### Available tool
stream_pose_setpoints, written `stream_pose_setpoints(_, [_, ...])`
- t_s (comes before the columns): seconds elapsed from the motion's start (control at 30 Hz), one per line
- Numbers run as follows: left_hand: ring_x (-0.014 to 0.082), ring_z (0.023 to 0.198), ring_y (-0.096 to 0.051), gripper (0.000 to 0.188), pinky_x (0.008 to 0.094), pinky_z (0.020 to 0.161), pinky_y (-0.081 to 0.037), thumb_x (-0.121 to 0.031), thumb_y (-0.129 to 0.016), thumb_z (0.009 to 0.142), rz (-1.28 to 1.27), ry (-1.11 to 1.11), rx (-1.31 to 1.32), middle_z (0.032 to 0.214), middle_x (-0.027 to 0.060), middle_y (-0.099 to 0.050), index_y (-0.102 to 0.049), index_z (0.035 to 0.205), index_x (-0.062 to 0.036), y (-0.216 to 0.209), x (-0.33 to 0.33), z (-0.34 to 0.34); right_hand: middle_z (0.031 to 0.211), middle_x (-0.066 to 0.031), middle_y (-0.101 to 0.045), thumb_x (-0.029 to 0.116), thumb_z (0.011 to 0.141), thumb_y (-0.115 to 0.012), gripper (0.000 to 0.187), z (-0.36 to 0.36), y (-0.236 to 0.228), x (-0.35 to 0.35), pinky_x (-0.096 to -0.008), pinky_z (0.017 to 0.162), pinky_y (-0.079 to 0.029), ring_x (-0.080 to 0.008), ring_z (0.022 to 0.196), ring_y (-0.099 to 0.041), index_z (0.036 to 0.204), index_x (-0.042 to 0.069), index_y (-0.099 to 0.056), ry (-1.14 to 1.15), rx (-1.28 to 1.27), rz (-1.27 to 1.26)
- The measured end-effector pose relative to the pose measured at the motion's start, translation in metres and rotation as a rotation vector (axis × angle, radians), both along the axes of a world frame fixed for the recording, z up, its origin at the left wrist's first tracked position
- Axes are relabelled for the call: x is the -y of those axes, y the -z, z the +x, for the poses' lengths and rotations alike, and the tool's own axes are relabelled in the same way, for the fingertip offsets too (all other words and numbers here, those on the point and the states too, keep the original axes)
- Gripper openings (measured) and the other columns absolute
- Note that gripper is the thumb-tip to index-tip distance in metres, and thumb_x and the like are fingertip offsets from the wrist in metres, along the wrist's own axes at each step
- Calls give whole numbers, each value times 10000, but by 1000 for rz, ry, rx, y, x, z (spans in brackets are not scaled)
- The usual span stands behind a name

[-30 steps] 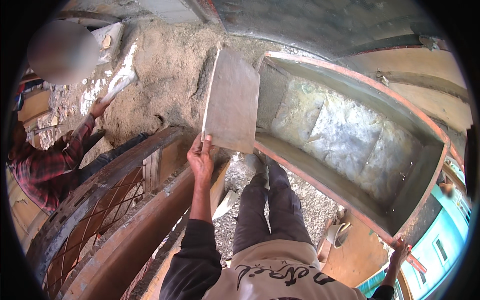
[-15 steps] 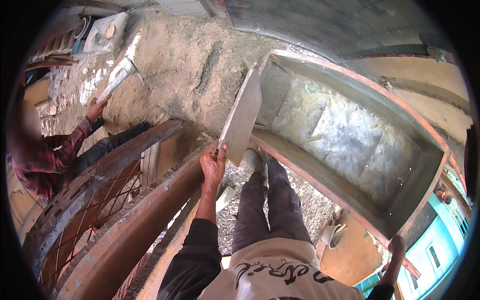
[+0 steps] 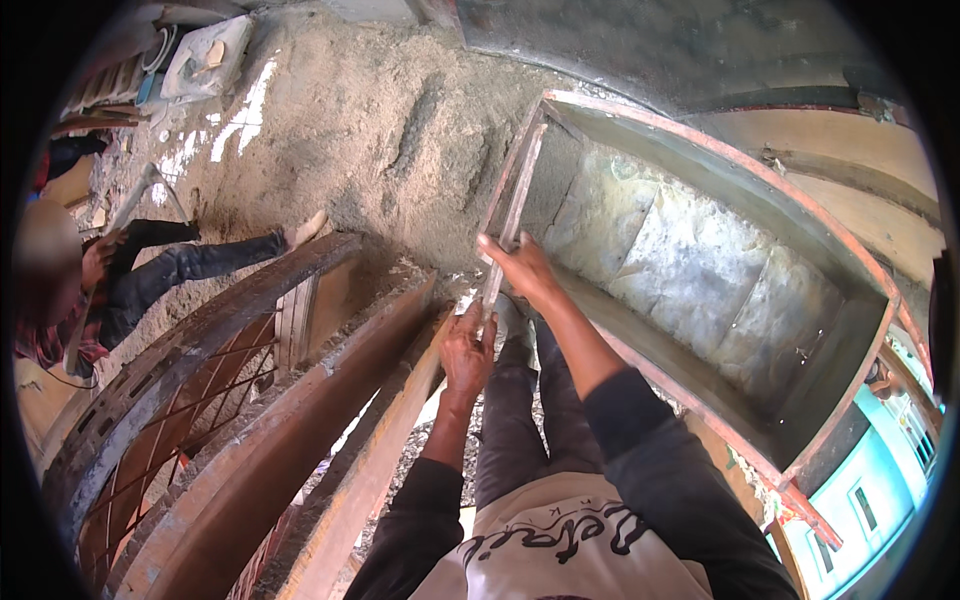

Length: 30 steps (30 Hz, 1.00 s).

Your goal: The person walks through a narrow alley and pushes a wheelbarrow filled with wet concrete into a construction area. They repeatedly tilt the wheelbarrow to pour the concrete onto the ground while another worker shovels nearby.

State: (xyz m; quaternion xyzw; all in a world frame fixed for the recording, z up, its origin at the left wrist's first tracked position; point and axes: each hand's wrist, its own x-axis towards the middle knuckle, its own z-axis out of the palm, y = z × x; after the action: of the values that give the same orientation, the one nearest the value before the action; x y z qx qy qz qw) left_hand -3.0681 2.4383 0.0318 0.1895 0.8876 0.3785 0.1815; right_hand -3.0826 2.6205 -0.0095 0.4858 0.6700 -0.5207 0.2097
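Observation:
A flat wooden board [image 3: 517, 205] stands on edge along the left end of a long open wooden box [image 3: 720, 440], so I see mostly its narrow edge. My left hand [image 3: 468, 352] grips the board's near end, below the corner of the box. Farther up, my right hand [image 3: 522, 270] reaches across the box's near side and closes around the same board. Whether the board rests on the box's floor or touches its end wall, I cannot tell. The box has dull grey sheets lining its floor and reddish upper edges.
Several large wooden frames and planks [image 3: 330, 390] lean at my left. Beyond them a seated person [image 3: 75, 290] holds a hoe-like tool [image 3: 140, 195]. Sandy material [image 3: 370, 130] covers the ground ahead. A dark panel [image 3: 640, 50] stands behind the box.
The board has turned edge-on and moved right, against the box's end. My right hand has left the box's near right corner and taken hold of it. The other person's tool has been drawn back.

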Motion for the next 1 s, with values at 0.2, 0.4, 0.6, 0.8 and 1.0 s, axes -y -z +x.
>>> stream_pose_setpoints(0.2, [357,854,-666,347,441,776,-550,-167,-769,868,-31,33,-31,1048,175,-729,-695,1163,0,0,-7,16,1211,-342,-644,279,812,-753,695,-10,31,0,-473,982,-515,-434,1164,-644,1328,-123,-518,53,88,132])
stream_pose_setpoints(0.4, [267,1110,-668,497,387,931,-553,-235,-769,916,220,-68,573,1284,174,-661,-611,1342,-34,-3,-6,42,1223,-243,-674,98,861,-693,476,15,-7,-52,-408,962,-521,-324,1078,-676,1298,-64,-595,41,88,51])
stream_pose_setpoints(0.6, [295,1063,-696,492,369,906,-555,-296,-724,954,100,-248,802,1236,204,-674,-609,1328,2,28,41,88,1258,-239,-665,112,849,-712,567,-10,-111,-118,-383,1056,-456,-329,1154,-646,1372,-48,-563,-400,119,66])
stream_pose_setpoints(0.8, [323,1102,-697,470,373,929,-548,-319,-680,973,-144,-145,758,1248,212,-683,-626,1295,20,50,86,142,1241,-274,-664,58,829,-636,591,-51,-132,-136,-424,1018,-474,-373,1157,-646,1409,4,-539,-898,144,237])
stream_pose_setpoints(1.0, [304,1115,-702,470,378,930,-547,-320,-671,970,-163,-181,741,1250,193,-694,-622,1311,0,74,113,185,1032,-163,-723,-5,898,-513,409,-74,-94,-140,-473,842,-538,-360,1008,-688,1237,139,-691,-1357,80,588])
